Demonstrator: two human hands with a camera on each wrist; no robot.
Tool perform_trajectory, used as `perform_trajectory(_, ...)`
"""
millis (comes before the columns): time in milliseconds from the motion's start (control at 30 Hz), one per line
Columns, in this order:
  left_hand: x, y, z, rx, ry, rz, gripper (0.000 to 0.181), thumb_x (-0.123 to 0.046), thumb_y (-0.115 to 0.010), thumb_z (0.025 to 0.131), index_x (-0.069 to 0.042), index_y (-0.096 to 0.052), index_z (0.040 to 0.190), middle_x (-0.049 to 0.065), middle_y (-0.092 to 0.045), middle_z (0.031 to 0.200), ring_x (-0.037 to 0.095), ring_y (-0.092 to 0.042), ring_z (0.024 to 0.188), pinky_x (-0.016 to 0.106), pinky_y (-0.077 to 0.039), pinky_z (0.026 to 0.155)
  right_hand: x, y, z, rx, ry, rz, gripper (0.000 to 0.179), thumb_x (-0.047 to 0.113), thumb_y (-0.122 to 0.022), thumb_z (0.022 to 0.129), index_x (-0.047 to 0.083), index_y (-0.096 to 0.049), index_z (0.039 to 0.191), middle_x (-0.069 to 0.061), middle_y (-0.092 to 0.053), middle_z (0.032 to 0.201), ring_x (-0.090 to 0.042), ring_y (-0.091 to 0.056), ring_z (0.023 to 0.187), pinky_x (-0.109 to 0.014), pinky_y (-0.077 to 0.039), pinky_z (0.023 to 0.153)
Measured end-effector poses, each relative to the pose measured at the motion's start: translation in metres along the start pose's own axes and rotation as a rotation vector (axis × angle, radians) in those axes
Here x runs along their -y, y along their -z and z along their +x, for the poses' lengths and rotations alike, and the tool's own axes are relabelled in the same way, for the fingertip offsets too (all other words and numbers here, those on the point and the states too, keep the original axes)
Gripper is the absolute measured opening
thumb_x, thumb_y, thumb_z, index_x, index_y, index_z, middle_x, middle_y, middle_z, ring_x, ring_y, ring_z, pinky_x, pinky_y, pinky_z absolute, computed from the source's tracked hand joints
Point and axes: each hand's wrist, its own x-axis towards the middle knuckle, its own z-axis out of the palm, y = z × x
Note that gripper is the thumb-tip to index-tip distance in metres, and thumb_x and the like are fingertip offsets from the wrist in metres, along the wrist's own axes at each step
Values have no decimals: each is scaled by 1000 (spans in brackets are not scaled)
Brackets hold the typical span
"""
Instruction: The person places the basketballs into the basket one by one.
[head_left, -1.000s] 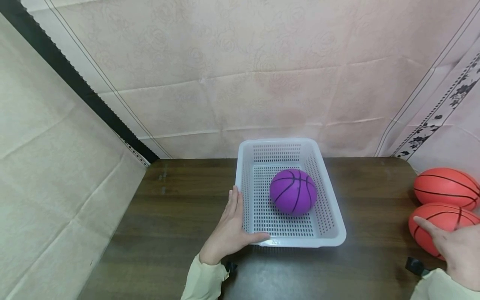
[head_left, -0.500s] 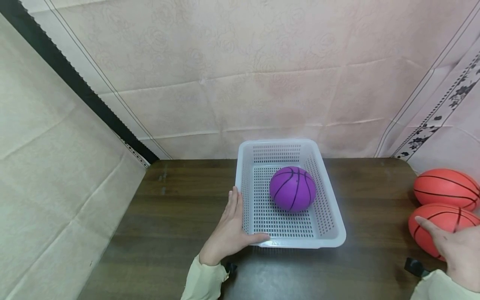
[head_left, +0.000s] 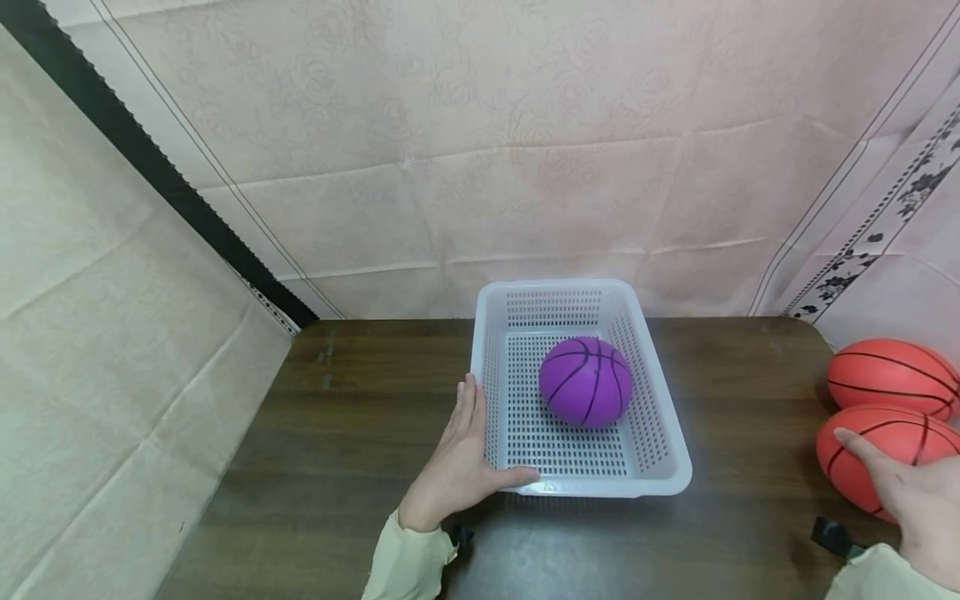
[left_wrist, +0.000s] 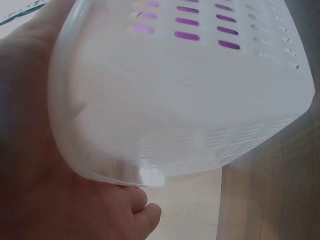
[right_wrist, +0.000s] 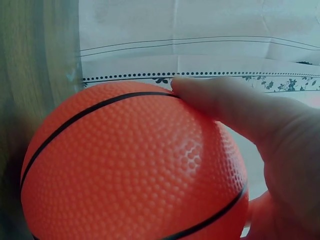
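A white perforated plastic basket [head_left: 615,486] stands on the table with a purple toy basketball [head_left: 586,383] inside it. My left hand [head_left: 459,471] rests at the basket's near left corner, straight fingers along the left side and thumb over the front rim. In the left wrist view, purple shows through the holes of the basket wall [left_wrist: 150,90]. At the right, my right hand [head_left: 918,504] grips the nearer orange-red toy basketball [head_left: 847,467]. The right wrist view has the thumb across the top of this basketball [right_wrist: 125,155]; the other fingers are mostly hidden behind it.
A second orange-red basketball [head_left: 888,375] lies just behind the gripped one, at the table's right end. The brown wooden table [head_left: 360,433] meets a pale patterned cloth [head_left: 450,167] at its back edge, and more cloth hangs at both sides.
The purple basketball has rocked slightly inside the basket. My right hand and the gripped basketball have turned a little, the thumb shifting slightly right. The left hand stays put.
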Motion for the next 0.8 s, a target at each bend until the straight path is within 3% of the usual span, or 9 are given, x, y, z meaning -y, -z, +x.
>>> perform_trajectory(367,0,0,0,-5,-5,-2,137,-76,-71,65,-8,7,155,-1,25,158,22,14,146,50,-15,114,3,1,2,-51,56,47,100,40,-61,89,11,9,155,-25,3,159,-43,-6,144,-61,-14,112)
perform_trajectory(800,0,0,0,-7,-6,-1,138,-79,-68,64,-8,8,155,-1,25,158,21,14,146,49,-14,115,9,4,1,-97,120,180,106,44,-70,81,29,3,156,-10,-4,162,-29,-8,147,-53,-13,115)
